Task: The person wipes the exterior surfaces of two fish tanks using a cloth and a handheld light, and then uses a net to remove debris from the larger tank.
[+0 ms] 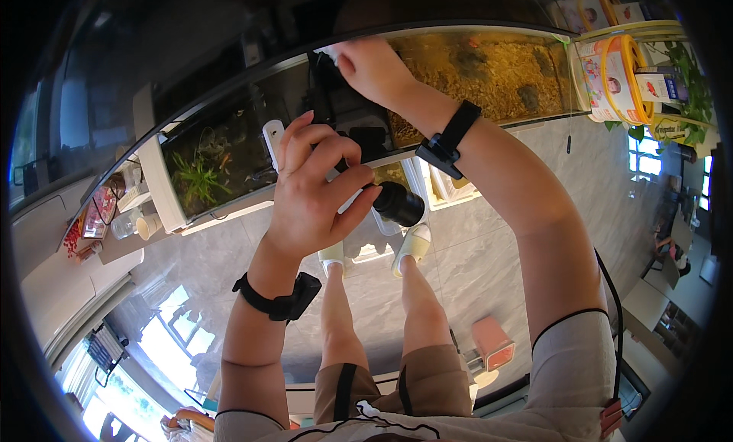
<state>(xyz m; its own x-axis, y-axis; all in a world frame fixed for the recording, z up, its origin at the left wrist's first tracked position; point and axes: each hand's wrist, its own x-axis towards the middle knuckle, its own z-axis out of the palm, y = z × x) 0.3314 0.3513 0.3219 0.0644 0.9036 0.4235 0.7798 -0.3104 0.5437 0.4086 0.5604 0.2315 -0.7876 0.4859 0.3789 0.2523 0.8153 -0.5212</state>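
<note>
My left hand (pixel 323 184) pinches a black cylindrical fitting (pixel 401 204) between thumb and fingers, above the near rim of a long aquarium (pixel 487 75). A white oblong object (pixel 274 137) shows beside its fingers. My right hand (pixel 366 64) reaches over the tank towards its far rim, its fingers curled on something white (pixel 329 52), which is mostly hidden. Between the hands is a dark middle compartment (pixel 358 115). Yellowish gravel covers the right compartment's bottom, and a green water plant (pixel 197 177) grows in the left one. Each wrist wears a black strapped device.
A glossy dark panel (pixel 172 58) stands along the tank's far side. At right are yellow-lidded tubs (pixel 615 81) and leafy vines (pixel 690 93). Cups, including a beige one (pixel 149 227), stand at left. Below are a clear container (pixel 388 223), my slippered feet and a pink bin (pixel 492 343).
</note>
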